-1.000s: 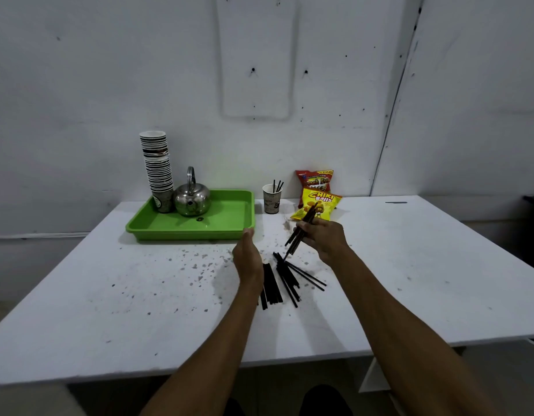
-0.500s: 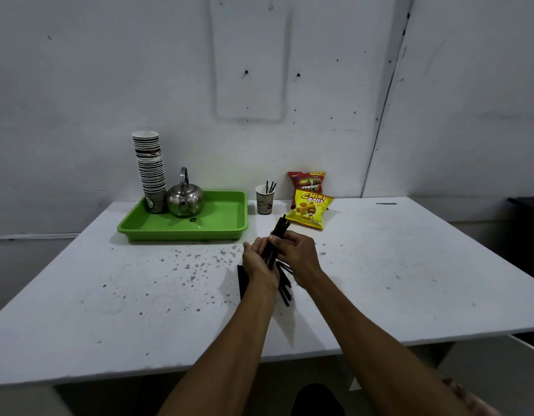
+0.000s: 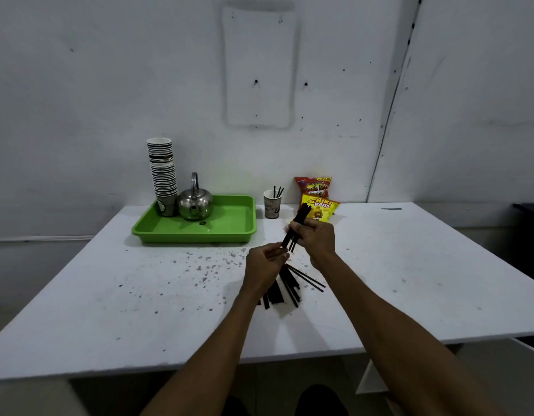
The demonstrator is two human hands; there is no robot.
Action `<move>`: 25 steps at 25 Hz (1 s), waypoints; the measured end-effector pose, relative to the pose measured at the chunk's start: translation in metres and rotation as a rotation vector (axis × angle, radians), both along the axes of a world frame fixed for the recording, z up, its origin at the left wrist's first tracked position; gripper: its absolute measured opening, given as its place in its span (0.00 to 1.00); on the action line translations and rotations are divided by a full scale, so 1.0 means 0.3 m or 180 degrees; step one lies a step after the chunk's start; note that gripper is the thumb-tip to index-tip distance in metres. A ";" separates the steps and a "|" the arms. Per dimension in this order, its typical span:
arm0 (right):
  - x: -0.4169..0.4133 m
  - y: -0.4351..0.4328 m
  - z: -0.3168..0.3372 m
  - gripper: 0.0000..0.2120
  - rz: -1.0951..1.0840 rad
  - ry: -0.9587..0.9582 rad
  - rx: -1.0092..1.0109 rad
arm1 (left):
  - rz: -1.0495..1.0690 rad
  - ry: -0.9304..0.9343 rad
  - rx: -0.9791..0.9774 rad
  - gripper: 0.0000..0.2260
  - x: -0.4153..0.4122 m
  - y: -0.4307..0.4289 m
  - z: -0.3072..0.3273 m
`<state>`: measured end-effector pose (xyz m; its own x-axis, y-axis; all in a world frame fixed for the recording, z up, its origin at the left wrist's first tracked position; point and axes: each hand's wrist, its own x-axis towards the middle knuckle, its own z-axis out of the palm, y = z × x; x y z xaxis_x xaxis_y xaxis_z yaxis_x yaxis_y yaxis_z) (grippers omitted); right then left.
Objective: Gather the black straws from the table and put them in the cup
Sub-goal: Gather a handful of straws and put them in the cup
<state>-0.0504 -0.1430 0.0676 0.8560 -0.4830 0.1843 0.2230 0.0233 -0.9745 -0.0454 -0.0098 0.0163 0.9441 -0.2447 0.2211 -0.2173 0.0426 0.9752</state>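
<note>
My right hand point(image 3: 315, 240) grips a bundle of black straws point(image 3: 298, 223) that tilts up and to the right above the table. My left hand point(image 3: 264, 264) pinches the lower end of that same bundle. Below both hands, several loose black straws point(image 3: 292, 283) lie in a heap on the white table, partly hidden by my left wrist. A paper cup point(image 3: 272, 204) stands at the back of the table, beyond the hands, with a few black straws standing in it.
A green tray point(image 3: 229, 232) at the back left carries a steel kettle point(image 3: 195, 204) and a tall stack of paper cups point(image 3: 163, 172). Two snack bags point(image 3: 316, 196) lean by the wall to the right of the cup. The table point(image 3: 109, 295) carries dark specks.
My right hand has lifted the bundle up and away from the heap. My left hand has come in and now holds the bundle's lower end.
</note>
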 end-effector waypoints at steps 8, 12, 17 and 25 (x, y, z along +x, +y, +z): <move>0.112 0.058 0.031 0.07 -0.0251 0.0194 -0.0643 | 0.0319 -0.0655 0.0504 0.08 0.126 -0.010 0.052; 0.270 -0.006 0.081 0.09 -0.0310 0.0394 -0.1137 | 0.0539 -0.0654 0.0774 0.07 0.300 -0.079 0.086; 0.533 -0.094 0.162 0.09 -0.0497 0.0477 -0.1511 | 0.0871 -0.1063 0.1300 0.05 0.544 -0.161 0.131; 0.837 -0.165 0.181 0.13 -0.0811 0.0346 -0.2283 | 0.0827 -0.0288 0.1065 0.34 0.844 -0.271 0.106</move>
